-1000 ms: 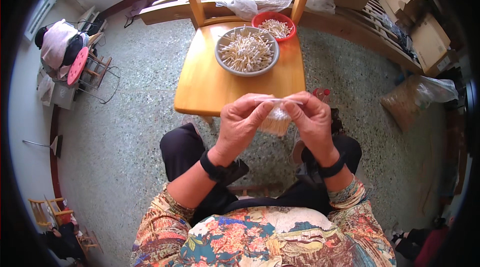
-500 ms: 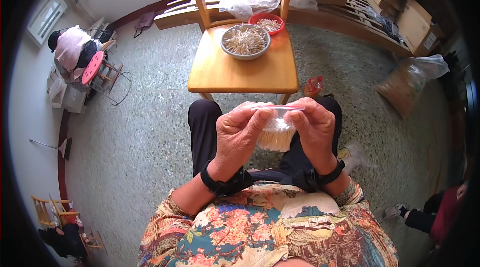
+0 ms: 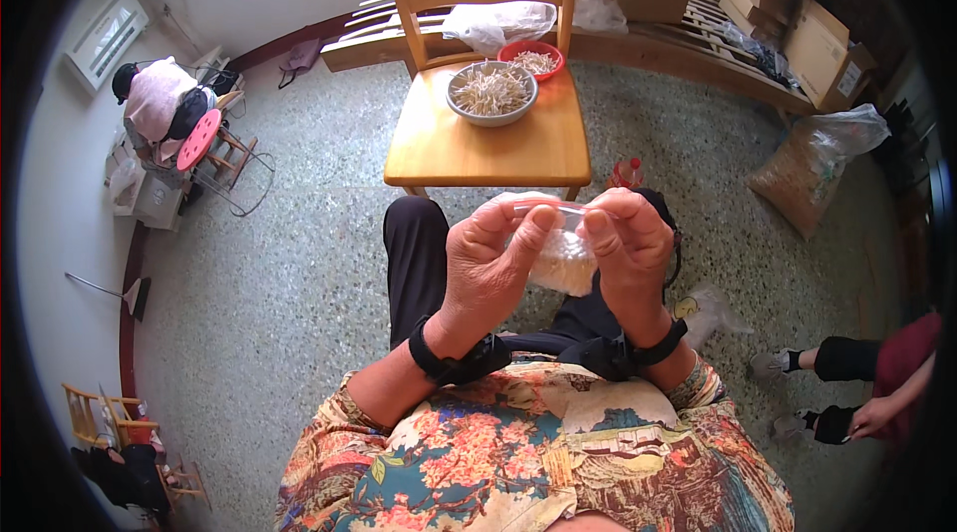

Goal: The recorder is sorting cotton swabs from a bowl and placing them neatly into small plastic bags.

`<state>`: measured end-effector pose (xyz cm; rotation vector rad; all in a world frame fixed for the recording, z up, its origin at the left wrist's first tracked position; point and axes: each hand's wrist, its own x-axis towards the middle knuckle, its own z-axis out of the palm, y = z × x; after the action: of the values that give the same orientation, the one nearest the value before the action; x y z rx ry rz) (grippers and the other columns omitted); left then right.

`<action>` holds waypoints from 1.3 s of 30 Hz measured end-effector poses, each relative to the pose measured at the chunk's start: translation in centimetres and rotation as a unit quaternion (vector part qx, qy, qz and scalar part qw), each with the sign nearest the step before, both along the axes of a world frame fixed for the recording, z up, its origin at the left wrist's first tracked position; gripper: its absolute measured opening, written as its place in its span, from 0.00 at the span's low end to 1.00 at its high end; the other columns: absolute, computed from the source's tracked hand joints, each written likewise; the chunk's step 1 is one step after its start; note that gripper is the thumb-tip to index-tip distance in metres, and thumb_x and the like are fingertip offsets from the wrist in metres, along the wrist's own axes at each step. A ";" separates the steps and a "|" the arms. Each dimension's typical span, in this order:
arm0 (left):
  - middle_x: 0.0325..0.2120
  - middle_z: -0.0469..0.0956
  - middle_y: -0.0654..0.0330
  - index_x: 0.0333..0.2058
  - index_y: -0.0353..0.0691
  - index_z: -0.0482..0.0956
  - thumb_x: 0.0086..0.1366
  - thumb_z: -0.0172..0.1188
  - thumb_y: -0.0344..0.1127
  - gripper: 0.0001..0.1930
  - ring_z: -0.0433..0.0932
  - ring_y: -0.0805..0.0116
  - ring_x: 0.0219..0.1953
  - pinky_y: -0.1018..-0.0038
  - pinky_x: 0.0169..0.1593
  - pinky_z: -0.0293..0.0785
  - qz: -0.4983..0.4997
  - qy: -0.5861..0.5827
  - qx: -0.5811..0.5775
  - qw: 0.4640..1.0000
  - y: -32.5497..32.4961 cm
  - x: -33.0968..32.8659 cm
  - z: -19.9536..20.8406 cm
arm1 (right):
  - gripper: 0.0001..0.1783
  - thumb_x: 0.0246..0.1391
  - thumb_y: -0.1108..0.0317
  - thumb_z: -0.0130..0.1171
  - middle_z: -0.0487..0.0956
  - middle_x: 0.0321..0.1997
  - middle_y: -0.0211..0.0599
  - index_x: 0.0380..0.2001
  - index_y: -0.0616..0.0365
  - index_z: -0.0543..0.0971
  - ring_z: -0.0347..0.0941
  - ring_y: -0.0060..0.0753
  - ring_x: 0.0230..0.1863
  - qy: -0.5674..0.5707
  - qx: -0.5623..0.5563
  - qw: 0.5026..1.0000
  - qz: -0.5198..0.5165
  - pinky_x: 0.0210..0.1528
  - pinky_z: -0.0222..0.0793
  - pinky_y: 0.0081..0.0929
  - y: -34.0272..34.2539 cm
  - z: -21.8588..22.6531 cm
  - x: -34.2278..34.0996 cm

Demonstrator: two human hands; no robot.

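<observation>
Small clear bag (image 3: 564,271): we see it upright in the air over the gap between the person's knees, on the near side of the chair; it is see-through, with a pinkish-red strip along its top edge.
Cotton swabs in the bag: we make out a packed bundle, white tips uppermost and pale sticks below; the lower end looks blurred to us.
Left hand (image 3: 498,253): we see thumb and fingers pinching the left part of the strip.
Right hand (image 3: 635,238): we see it pinching the right part the same way, the two thumbs near each other but apart.
Grey bowl (image 3: 491,120): we find it heaped with loose swabs pointing every way.
Red bowl (image 3: 563,66): it sits just behind the grey one, to the right, and we see more swabs inside.
Chair (image 3: 483,163): we see both bowls on its smooth yellow-brown wooden seat.
Floor (image 3: 269,283): speckled grey-green; on it we notice a large, filled plastic sack (image 3: 797,183) at the right.
Room: we see a slatted wooden frame (image 3: 648,43) behind the chair, cardboard boxes (image 3: 819,51) at the upper right, a round red stool seat (image 3: 199,139) at the left and another person (image 3: 902,382) at the right edge.
</observation>
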<state>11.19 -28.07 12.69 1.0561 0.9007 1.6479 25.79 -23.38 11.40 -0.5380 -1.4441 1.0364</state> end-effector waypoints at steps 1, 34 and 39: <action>0.35 0.80 0.58 0.38 0.32 0.82 0.66 0.60 0.32 0.09 0.76 0.77 0.39 0.79 0.44 0.72 0.001 0.044 0.023 0.999 0.1 0.1 -0.2 | 0.06 0.57 0.71 0.63 0.77 0.30 0.30 0.32 0.62 0.78 0.70 0.16 0.32 0.001 -0.003 1.000 -0.010 0.36 0.67 0.17 0.0 -0.1 0.1; 0.31 0.79 0.62 0.40 0.36 0.77 0.69 0.56 0.36 0.09 0.78 0.76 0.35 0.77 0.41 0.75 -0.011 -0.080 -0.057 0.995 2.3 -0.4 -3.5 | 0.10 0.62 0.64 0.58 0.76 0.26 0.24 0.31 0.60 0.76 0.67 0.10 0.28 0.038 -0.134 0.990 0.031 0.31 0.63 0.12 1.6 -2.2 -0.4; 0.30 0.78 0.62 0.37 0.37 0.76 0.68 0.55 0.35 0.07 0.78 0.74 0.34 0.76 0.41 0.75 0.002 -0.112 -0.035 0.993 2.8 -0.7 -4.3 | 0.10 0.62 0.65 0.58 0.76 0.26 0.24 0.31 0.60 0.76 0.67 0.10 0.27 0.036 -0.141 0.989 0.035 0.31 0.64 0.12 1.6 -2.5 -0.8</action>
<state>10.53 -25.26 8.39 0.8041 0.8053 1.6865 25.01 -21.79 8.88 -0.6485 -1.2678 1.3152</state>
